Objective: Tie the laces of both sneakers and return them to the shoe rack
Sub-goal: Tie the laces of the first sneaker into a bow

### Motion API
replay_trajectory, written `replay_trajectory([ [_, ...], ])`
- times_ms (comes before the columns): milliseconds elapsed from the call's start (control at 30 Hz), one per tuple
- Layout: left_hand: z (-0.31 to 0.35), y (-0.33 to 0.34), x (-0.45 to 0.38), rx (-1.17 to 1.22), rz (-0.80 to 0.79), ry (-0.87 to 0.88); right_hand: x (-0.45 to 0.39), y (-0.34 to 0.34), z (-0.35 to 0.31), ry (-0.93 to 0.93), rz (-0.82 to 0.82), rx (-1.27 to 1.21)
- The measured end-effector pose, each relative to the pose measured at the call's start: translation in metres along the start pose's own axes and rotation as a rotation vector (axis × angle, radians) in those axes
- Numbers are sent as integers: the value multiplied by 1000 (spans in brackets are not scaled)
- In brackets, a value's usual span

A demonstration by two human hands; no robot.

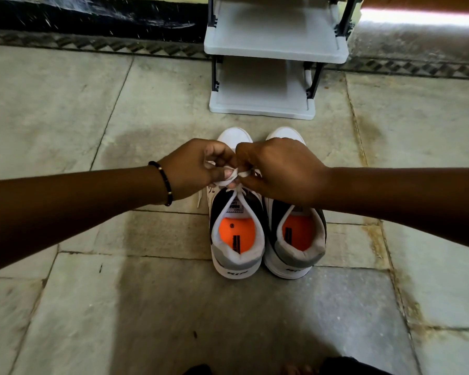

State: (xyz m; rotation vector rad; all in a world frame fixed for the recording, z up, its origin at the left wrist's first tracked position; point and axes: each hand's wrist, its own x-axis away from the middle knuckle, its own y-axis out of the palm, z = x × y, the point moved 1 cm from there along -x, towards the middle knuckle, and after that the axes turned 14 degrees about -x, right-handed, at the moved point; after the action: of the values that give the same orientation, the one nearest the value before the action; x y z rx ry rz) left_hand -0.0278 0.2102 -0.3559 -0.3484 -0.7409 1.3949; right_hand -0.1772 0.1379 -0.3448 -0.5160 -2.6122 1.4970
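Two white, grey and black sneakers with orange insoles stand side by side on the floor, toes pointing away from me. Over the left sneaker (236,239) both hands meet. My left hand (198,169) and my right hand (279,171) each pinch the white laces (234,176), which cross between my fingertips above the tongue. One lace end (199,198) dangles down the shoe's left side. My right hand and forearm cover the front half of the right sneaker (295,239), so its laces are hidden. The white shoe rack (274,50) stands just beyond the toes.
The rack has white shelves on black posts and its two visible shelves hold nothing. Worn stone floor tiles (119,293) spread all around. A dark wall base with a patterned border (92,44) runs behind. My knees show at the bottom edge.
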Motion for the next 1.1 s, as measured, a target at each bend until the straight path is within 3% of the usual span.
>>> replay_trajectory([
  [167,-1,-5,0,-129,74,31,1,-11,2,-47,-32,108],
  [400,1,-14,7,-537,173,193,7,-13,-1,-124,-160,321],
  [533,-17,-26,9,-618,176,79,22,-9,6,-142,-348,321],
  [767,-39,-17,4,-621,127,-72,24,-10,10,4,-616,157],
  [900,-39,-14,-10,-708,81,-98,35,1,2,33,-592,124],
  [1100,-41,-8,-20,-741,48,-131,45,4,-2,-33,-380,155],
])
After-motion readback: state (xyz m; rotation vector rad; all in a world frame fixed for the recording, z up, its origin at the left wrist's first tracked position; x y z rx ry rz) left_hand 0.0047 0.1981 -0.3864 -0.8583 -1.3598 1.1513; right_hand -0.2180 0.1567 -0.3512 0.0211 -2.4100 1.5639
